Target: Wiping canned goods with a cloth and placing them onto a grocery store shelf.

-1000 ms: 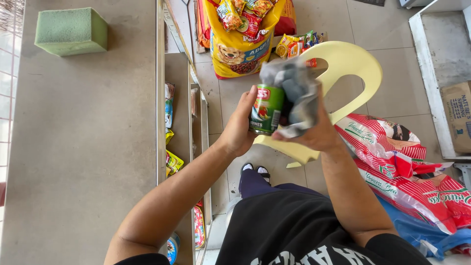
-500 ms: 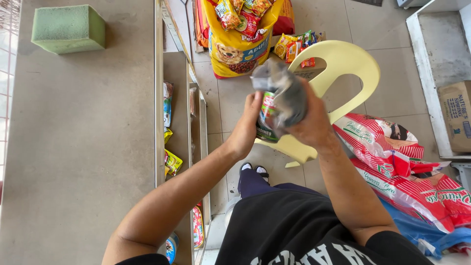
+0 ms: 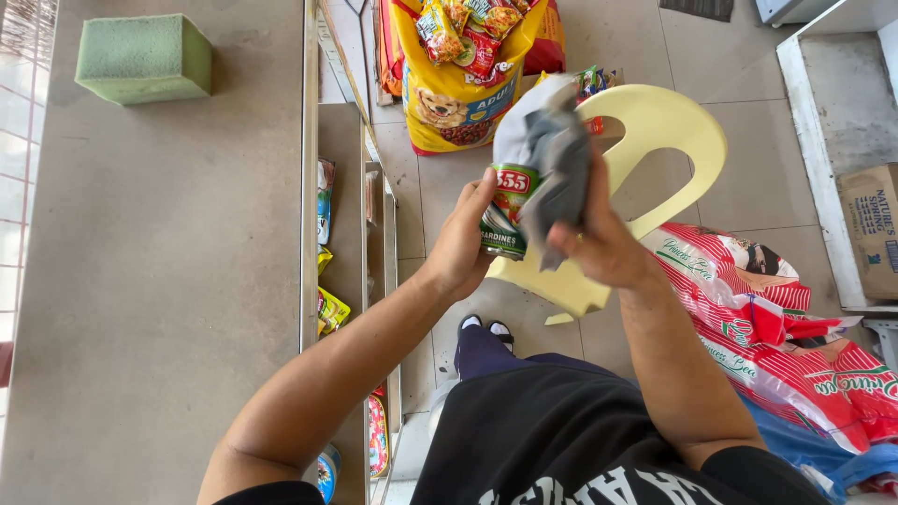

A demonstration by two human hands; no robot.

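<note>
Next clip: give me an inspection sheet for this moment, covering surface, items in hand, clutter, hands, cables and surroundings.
Surface: grey countertop at left, bearing a green foam block.
Items in hand: green-and-red labelled tin can; grey-and-white cloth pressed over its top and side.
Clutter: small packets on the shelves below the counter edge.
Hands: left hand grips the can; right hand holds the cloth against it.
Cables: nothing seen.
Surroundings: pale yellow plastic chair; yellow pet-food sack topped with snack packets; red-and-white striped sacks; cardboard box; tiled floor.
</note>
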